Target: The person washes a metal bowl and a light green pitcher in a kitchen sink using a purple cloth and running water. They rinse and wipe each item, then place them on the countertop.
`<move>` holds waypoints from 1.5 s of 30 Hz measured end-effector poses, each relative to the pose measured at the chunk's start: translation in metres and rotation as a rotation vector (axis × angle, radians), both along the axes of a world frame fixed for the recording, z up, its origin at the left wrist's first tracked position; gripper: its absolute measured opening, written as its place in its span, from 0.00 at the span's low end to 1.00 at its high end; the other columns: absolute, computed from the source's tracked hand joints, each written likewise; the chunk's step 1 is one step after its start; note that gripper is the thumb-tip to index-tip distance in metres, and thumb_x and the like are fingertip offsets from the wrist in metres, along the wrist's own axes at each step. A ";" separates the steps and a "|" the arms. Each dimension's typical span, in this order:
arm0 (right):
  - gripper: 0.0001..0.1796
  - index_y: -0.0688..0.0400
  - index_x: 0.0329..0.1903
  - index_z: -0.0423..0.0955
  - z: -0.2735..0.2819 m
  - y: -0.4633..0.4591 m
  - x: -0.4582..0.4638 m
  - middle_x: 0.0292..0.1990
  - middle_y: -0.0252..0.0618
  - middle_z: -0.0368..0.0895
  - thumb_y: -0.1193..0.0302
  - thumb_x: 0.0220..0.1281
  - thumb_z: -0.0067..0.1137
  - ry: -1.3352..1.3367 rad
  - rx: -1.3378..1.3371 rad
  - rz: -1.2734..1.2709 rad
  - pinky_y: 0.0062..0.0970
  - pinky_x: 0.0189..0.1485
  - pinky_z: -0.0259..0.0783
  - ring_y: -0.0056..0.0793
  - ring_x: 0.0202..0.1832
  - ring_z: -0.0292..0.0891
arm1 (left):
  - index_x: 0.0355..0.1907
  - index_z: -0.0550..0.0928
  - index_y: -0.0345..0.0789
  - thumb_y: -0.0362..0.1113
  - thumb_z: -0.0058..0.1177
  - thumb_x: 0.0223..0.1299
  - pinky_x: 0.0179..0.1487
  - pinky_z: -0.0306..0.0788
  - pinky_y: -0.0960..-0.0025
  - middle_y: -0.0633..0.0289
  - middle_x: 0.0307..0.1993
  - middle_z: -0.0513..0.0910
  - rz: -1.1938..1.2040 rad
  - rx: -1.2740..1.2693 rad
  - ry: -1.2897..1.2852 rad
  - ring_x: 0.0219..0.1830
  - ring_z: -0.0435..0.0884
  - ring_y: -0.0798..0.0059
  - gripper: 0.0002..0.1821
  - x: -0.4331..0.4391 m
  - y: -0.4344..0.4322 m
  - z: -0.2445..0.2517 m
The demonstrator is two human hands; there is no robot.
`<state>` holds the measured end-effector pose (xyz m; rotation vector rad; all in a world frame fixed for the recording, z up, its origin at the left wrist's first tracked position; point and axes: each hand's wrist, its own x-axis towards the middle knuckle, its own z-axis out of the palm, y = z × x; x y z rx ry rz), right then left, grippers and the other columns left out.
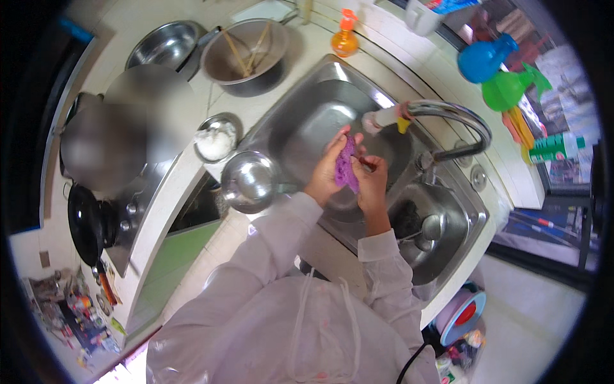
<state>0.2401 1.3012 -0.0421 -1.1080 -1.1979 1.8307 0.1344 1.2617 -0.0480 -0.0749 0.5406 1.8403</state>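
Over the large basin of the steel sink, both hands hold a crumpled, rough-textured purple scrubber. My left hand grips it from the left side, its fingers behind it. With thumb and bent fingers, my right hand pinches its right edge. A small dark reddish thing shows at the right fingers, too unclear to name. Just beyond the hands is the white end of the curved faucet; no water stream can be made out. The scrubber hangs clear of the basin floor.
Left of the sink stand a shiny round vessel, a small bowl holding white fluffy matter, and a pot with chopsticks. An orange pump bottle stands behind. The smaller basin contains metal utensils. A black pan sits far left.
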 end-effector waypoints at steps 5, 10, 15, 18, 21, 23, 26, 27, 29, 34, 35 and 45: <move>0.24 0.56 0.53 0.66 0.008 0.018 0.032 0.39 0.35 0.74 0.62 0.59 0.63 0.216 -0.480 0.341 0.25 0.35 0.75 0.23 0.37 0.75 | 0.33 0.73 0.40 0.32 0.61 0.58 0.37 0.76 0.67 0.64 0.32 0.78 -0.195 -0.046 0.348 0.35 0.79 0.73 0.09 0.001 0.017 -0.008; 0.26 0.59 0.53 0.66 -0.006 0.039 0.032 0.31 0.36 0.77 0.64 0.54 0.63 -0.037 -0.235 0.710 0.27 0.25 0.71 0.25 0.26 0.75 | 0.18 0.63 0.41 0.22 0.59 0.54 0.23 0.59 0.77 0.73 0.21 0.66 -0.248 -0.276 1.035 0.23 0.63 0.86 0.20 0.008 0.040 -0.016; 0.23 0.68 0.50 0.68 -0.047 0.004 0.018 0.31 0.52 0.81 0.68 0.55 0.57 -0.704 0.792 0.610 0.38 0.24 0.72 0.40 0.24 0.79 | 0.16 0.64 0.40 0.22 0.60 0.53 0.23 0.58 0.77 0.73 0.19 0.67 -0.250 -0.381 1.040 0.21 0.63 0.86 0.20 0.013 0.038 -0.041; 0.22 0.75 0.46 0.69 -0.059 -0.018 0.024 0.26 0.50 0.81 0.67 0.58 0.52 -0.931 0.903 0.761 0.42 0.27 0.73 0.45 0.27 0.80 | 0.21 0.68 0.40 0.25 0.60 0.55 0.22 0.59 0.75 0.72 0.21 0.69 -0.271 -0.672 0.931 0.18 0.64 0.83 0.16 0.025 0.027 -0.049; 0.13 0.61 0.38 0.79 -0.056 -0.017 0.029 0.31 0.46 0.83 0.65 0.58 0.52 -1.043 0.729 0.770 0.41 0.33 0.76 0.41 0.35 0.83 | 0.32 0.71 0.40 0.37 0.61 0.59 0.25 0.66 0.73 0.69 0.26 0.72 -0.306 -0.731 0.744 0.22 0.70 0.79 0.12 0.029 0.020 -0.048; 0.13 0.63 0.37 0.74 -0.047 -0.007 0.034 0.25 0.43 0.80 0.65 0.58 0.52 -0.685 0.572 0.617 0.37 0.25 0.72 0.38 0.25 0.78 | 0.43 0.70 0.39 0.47 0.57 0.62 0.31 0.70 0.70 0.64 0.32 0.75 -0.447 -0.704 0.674 0.28 0.74 0.76 0.17 0.024 0.016 -0.041; 0.13 0.61 0.36 0.70 -0.025 0.011 0.046 0.19 0.34 0.71 0.63 0.59 0.52 0.149 -0.506 0.688 0.28 0.19 0.65 0.27 0.18 0.70 | 0.55 0.69 0.40 0.58 0.48 0.64 0.42 0.74 0.63 0.57 0.44 0.77 -0.552 -0.407 0.462 0.41 0.77 0.69 0.27 0.013 0.010 -0.029; 0.12 0.59 0.36 0.70 -0.018 0.014 0.049 0.17 0.30 0.68 0.63 0.59 0.52 0.450 -1.004 0.661 0.24 0.19 0.63 0.23 0.17 0.66 | 0.58 0.68 0.41 0.61 0.45 0.64 0.47 0.75 0.60 0.55 0.48 0.76 -0.537 -0.340 0.404 0.46 0.77 0.66 0.30 0.012 0.009 -0.025; 0.12 0.57 0.36 0.68 -0.003 -0.001 0.053 0.18 0.24 0.59 0.61 0.61 0.51 0.880 -1.257 0.582 0.18 0.17 0.55 0.15 0.16 0.56 | 0.62 0.67 0.44 0.60 0.41 0.67 0.54 0.72 0.53 0.52 0.53 0.75 -0.494 -0.010 0.099 0.50 0.77 0.57 0.29 0.021 0.004 -0.017; 0.10 0.52 0.34 0.67 0.016 -0.033 0.059 0.18 0.23 0.60 0.61 0.66 0.51 1.075 -1.344 0.286 0.20 0.14 0.52 0.15 0.14 0.54 | 0.38 0.71 0.42 0.40 0.53 0.63 0.32 0.73 0.63 0.60 0.29 0.76 -0.419 0.008 0.167 0.28 0.76 0.68 0.08 0.037 0.003 0.004; 0.10 0.52 0.34 0.67 0.016 -0.033 0.062 0.18 0.23 0.60 0.61 0.66 0.51 0.996 -1.252 0.356 0.20 0.14 0.52 0.15 0.14 0.54 | 0.32 0.70 0.41 0.35 0.56 0.60 0.26 0.72 0.66 0.62 0.25 0.75 -0.515 -0.014 0.271 0.23 0.75 0.71 0.09 0.034 0.007 0.010; 0.14 0.63 0.36 0.73 -0.002 -0.028 0.063 0.28 0.51 0.79 0.63 0.66 0.49 -0.318 0.424 0.387 0.41 0.36 0.69 0.49 0.33 0.76 | 0.16 0.59 0.41 0.16 0.49 0.46 0.16 0.59 0.73 0.71 0.15 0.61 -0.524 -0.289 0.899 0.15 0.62 0.83 0.19 0.046 0.033 0.014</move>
